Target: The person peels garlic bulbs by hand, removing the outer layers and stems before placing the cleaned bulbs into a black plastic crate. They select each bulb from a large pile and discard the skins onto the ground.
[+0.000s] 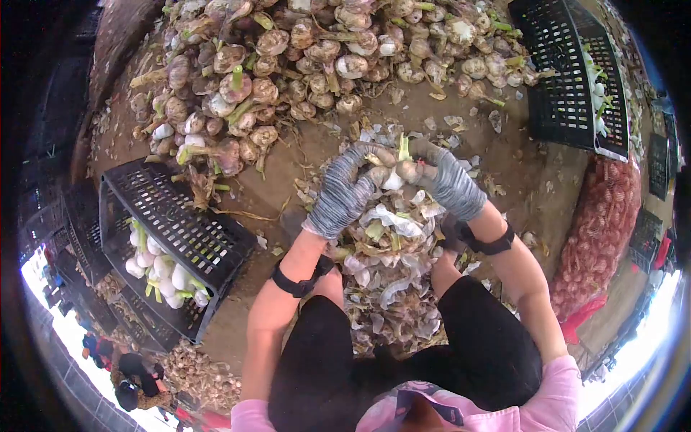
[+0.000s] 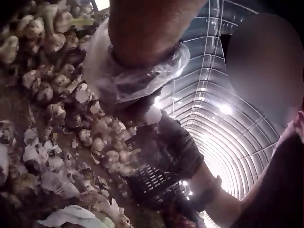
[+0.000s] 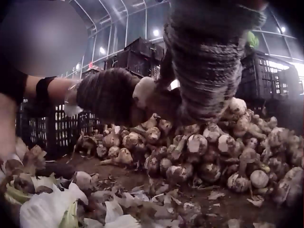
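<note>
Both hands wear grey striped gloves and meet around one white garlic bulb (image 1: 392, 180), whose short green stem points up in the head view. My left hand (image 1: 342, 189) pinches the bulb from the left, and my right hand (image 1: 453, 183) has its fingers curled at its right side. In the right wrist view the pale bulb (image 3: 144, 92) shows between the left hand (image 3: 110, 95) and the right hand (image 3: 206, 61). The left wrist view shows the bulb (image 2: 153, 115) partly hidden by the hands. Peeled skins (image 1: 392, 277) lie heaped below the hands.
A large pile of unpeeled garlic (image 1: 302, 57) lies ahead. At the left a black crate (image 1: 176, 216) holds white bulbs (image 1: 160, 268). Another black crate (image 1: 568, 79) stands at the upper right, above a red mesh sack (image 1: 596, 230). Both knees flank the skins.
</note>
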Action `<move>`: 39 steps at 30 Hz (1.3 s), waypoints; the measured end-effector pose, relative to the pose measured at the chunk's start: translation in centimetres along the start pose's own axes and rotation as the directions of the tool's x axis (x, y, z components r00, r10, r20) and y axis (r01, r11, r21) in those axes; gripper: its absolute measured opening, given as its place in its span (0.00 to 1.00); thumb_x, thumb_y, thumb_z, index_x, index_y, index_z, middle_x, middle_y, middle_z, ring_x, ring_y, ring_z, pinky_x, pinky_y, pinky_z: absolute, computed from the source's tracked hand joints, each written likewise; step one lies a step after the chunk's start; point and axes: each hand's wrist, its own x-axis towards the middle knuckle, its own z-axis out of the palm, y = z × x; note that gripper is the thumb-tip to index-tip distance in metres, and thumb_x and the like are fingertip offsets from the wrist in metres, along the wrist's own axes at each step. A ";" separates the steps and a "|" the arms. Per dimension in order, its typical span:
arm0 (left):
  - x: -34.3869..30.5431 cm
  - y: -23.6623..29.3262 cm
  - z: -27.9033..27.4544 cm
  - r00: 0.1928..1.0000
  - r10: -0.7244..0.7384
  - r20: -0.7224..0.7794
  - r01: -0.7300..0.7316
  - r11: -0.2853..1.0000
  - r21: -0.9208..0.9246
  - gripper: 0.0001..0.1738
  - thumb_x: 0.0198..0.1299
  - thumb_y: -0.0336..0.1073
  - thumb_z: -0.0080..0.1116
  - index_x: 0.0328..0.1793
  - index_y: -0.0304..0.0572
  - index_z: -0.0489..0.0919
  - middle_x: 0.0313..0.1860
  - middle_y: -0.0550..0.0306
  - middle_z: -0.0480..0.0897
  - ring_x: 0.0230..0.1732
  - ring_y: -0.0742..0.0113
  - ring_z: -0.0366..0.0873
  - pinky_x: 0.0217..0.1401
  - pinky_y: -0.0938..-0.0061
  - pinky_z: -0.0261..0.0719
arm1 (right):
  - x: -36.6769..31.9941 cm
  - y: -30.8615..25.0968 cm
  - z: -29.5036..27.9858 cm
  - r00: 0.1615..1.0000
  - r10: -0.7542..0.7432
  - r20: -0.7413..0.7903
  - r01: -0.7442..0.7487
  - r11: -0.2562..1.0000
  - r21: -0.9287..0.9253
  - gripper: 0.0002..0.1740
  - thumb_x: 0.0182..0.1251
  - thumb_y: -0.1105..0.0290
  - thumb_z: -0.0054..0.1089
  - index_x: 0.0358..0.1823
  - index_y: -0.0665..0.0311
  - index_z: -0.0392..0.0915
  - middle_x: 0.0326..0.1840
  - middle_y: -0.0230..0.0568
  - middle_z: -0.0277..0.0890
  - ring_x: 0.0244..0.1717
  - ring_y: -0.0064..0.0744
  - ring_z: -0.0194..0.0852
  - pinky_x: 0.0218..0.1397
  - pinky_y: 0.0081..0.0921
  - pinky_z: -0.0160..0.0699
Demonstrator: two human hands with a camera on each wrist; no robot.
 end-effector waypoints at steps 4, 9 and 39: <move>-0.2 -0.3 0.1 0.998 -0.030 0.056 0.029 1.000 0.008 0.09 0.57 0.34 0.56 0.42 0.41 0.76 0.40 0.61 0.78 0.44 0.73 0.72 0.51 0.76 0.70 | -0.6 0.3 -1.0 0.998 -0.027 0.050 0.025 0.999 0.043 0.24 0.56 0.62 0.63 0.50 0.69 0.70 0.42 0.36 0.73 0.38 0.21 0.70 0.42 0.21 0.74; -0.5 -1.2 1.1 0.996 0.071 -0.046 -0.062 0.983 0.172 0.09 0.57 0.33 0.56 0.43 0.41 0.76 0.40 0.62 0.78 0.44 0.74 0.73 0.49 0.76 0.71 | -0.5 1.3 -0.2 0.999 0.000 0.043 -0.008 0.979 0.203 0.31 0.56 0.63 0.63 0.57 0.72 0.63 0.43 0.39 0.73 0.41 0.22 0.73 0.42 0.19 0.76; -1.1 0.4 1.0 0.980 0.194 -0.048 -0.169 0.934 0.316 0.06 0.55 0.30 0.55 0.39 0.39 0.77 0.42 0.56 0.78 0.48 0.67 0.73 0.54 0.73 0.69 | -1.4 0.6 0.5 0.952 -0.178 -0.249 0.154 0.981 -0.115 0.13 0.52 0.72 0.61 0.41 0.66 0.75 0.36 0.40 0.78 0.37 0.26 0.73 0.44 0.26 0.73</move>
